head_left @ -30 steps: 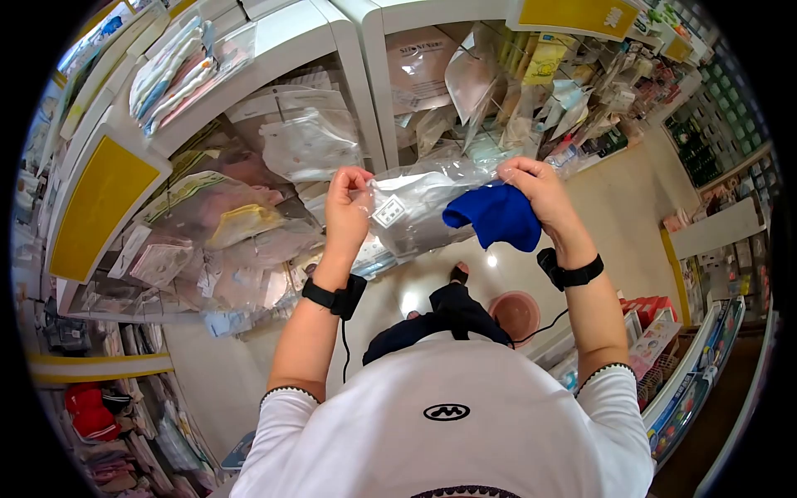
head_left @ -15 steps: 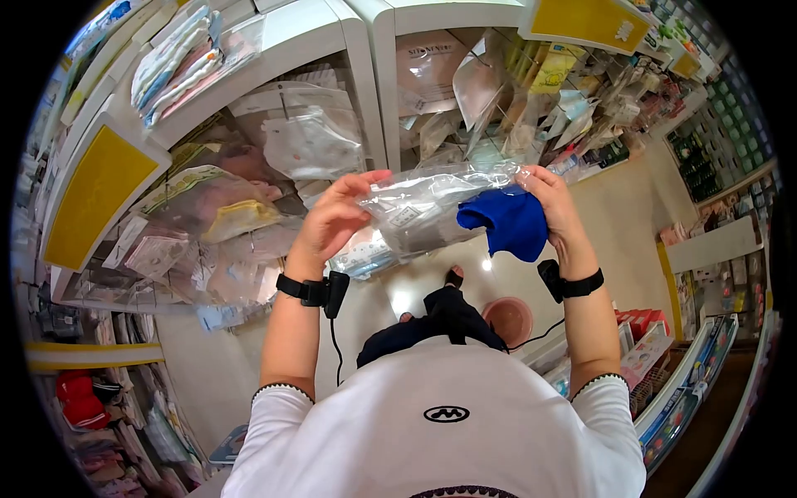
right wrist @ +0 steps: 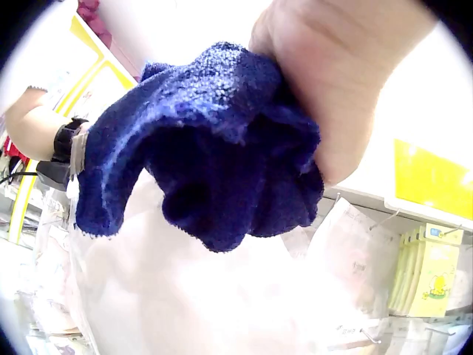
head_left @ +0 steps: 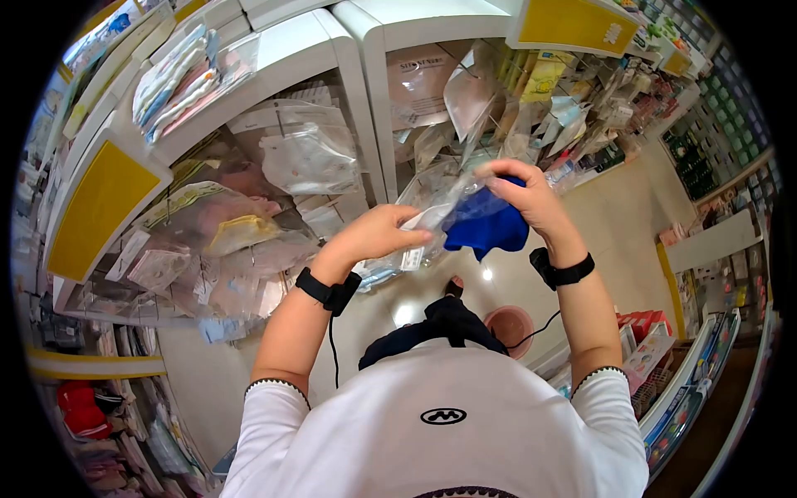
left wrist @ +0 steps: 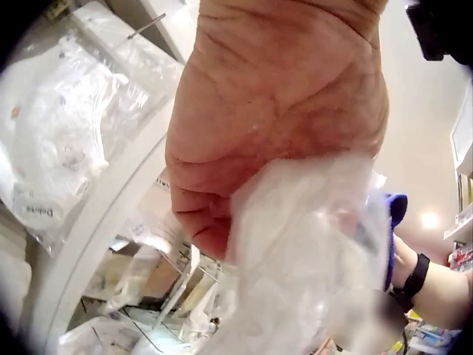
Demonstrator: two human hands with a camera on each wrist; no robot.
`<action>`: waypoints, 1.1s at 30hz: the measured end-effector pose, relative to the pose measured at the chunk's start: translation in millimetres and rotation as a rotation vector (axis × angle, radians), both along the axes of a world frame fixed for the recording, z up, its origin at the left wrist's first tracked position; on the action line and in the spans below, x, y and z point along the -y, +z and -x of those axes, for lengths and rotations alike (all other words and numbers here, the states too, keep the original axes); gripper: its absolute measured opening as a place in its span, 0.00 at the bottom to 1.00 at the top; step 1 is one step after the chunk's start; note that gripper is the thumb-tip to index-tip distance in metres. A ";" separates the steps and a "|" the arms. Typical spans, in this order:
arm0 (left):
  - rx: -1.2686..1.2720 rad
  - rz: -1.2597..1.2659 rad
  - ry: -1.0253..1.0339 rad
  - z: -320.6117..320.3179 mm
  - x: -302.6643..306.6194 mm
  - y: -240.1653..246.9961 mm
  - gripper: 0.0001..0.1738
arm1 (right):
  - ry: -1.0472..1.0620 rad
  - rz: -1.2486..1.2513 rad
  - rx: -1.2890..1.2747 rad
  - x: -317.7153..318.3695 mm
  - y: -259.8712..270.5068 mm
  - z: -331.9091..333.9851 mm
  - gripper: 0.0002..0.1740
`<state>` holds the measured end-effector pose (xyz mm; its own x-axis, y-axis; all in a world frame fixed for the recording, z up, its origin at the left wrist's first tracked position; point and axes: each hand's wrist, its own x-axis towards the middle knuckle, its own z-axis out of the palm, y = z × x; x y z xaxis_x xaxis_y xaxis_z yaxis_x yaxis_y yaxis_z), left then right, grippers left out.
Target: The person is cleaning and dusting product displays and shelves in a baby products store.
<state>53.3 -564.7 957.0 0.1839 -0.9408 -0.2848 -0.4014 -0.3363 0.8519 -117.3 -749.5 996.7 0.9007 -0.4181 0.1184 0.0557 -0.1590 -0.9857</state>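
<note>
A clear plastic bag [head_left: 433,214] with a small white label is stretched, partly bunched, between both hands. My left hand [head_left: 378,234] holds its near end between thumb and fingers; in the left wrist view the crumpled plastic [left wrist: 295,259] covers part of the palm and fingers. My right hand [head_left: 535,203] grips a blue cloth [head_left: 490,226] together with the bag's far end. From the right wrist, the cloth [right wrist: 214,148] looks fuzzy and hangs in folds below the hand, hiding the fingertips.
White display shelves [head_left: 365,91] in front hold several bagged goods on hooks. Folded cloths [head_left: 178,75] lie on the left shelf top. A pink bucket [head_left: 508,328] stands on the floor by the person's legs. More racks [head_left: 689,382] stand on the right.
My left hand has moved inward to the right and turned, after loosening its hold half a second ago. The bag is now narrower and bunched. My right hand keeps the blue cloth.
</note>
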 end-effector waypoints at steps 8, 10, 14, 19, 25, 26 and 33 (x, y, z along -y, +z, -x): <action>-0.442 0.131 0.368 -7.1 -2.9 -32.7 0.12 | -0.056 0.058 -0.223 28.9 -39.2 19.6 0.18; -0.385 0.075 0.322 -2.4 -1.9 -37.1 0.12 | 0.022 0.075 -0.254 10.9 -40.1 19.0 0.21; -0.267 0.035 0.186 2.9 5.0 -41.3 0.12 | 0.046 -0.085 -0.249 -9.3 -45.8 0.0 0.18; -0.255 0.089 0.067 12.2 -5.6 -31.1 0.10 | -0.009 -0.358 -0.287 1.7 -72.0 -11.8 0.12; 0.350 0.045 0.083 11.8 -15.0 -32.8 0.15 | -0.336 0.395 -0.228 25.1 -113.6 8.9 0.11; 0.418 0.026 0.092 11.3 -16.7 -30.9 0.15 | -0.360 0.438 -0.319 18.4 -94.2 17.2 0.14; 0.677 -0.078 0.032 18.0 -1.3 -35.4 0.16 | -0.054 0.740 -0.540 -48.5 -9.7 37.9 0.27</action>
